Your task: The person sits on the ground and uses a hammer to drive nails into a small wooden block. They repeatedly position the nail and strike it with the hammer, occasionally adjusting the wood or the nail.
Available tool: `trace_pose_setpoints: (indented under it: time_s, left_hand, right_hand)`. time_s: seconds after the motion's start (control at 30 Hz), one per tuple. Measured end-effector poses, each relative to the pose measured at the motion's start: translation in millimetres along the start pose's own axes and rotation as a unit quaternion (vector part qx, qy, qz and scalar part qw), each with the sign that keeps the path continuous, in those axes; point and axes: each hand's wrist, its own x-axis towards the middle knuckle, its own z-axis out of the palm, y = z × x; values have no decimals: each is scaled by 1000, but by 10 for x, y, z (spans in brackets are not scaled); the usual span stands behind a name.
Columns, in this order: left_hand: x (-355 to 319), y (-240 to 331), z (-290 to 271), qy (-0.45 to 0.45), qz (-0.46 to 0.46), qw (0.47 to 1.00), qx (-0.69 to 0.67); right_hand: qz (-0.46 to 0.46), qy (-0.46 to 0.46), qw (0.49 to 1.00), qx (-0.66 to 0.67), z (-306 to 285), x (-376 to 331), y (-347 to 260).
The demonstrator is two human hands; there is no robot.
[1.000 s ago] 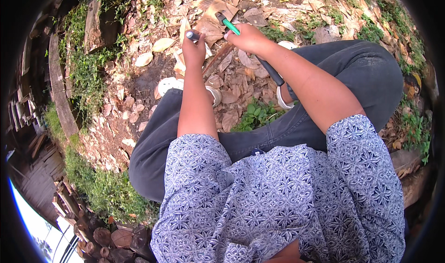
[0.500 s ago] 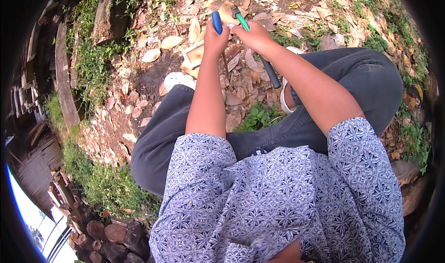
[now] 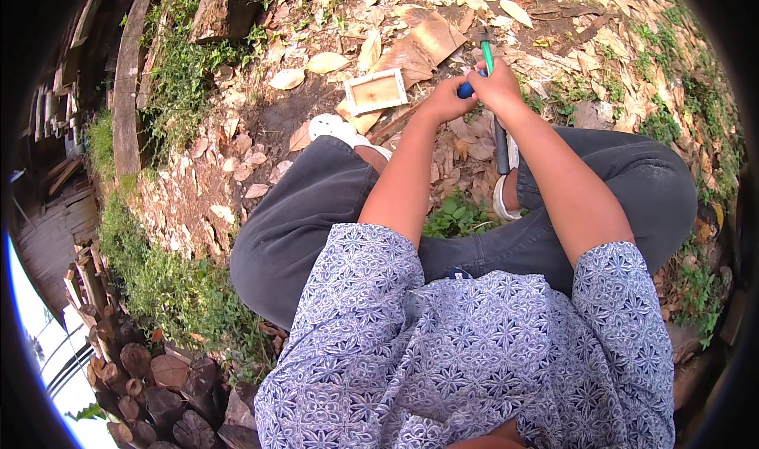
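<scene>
1. Before me, a rectangular wooden panel (image 3: pixel 376 94) with a pale raised rim lies on dry, crinkled leaves (image 3: pixel 322 63).
2. Left hand (image 3: pixel 447 99): curled closed around a smooth blue cylinder (image 3: pixel 465 90).
3. Right hand (image 3: pixel 499 90): gripping a green-necked hammer (image 3: pixel 487 57) with long black handle, beside the left.

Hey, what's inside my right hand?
A hammer: its dark head, green neck and black handle end show. Your right hand hides the stretch between.
</scene>
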Motion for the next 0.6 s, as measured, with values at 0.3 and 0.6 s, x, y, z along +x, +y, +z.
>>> trace_pose_setpoints:
  time_s: [0.3, 0.6]
  left_hand:
    - [-75, -215, -225, 119, 90, 982, 112]
    - [-632, -1017, -517, 203, -115, 871, 433]
  right_hand:
    - [-50, 10, 998, -30, 31, 46, 48]
    - [-38, -49, 997, -37, 44, -55, -5]
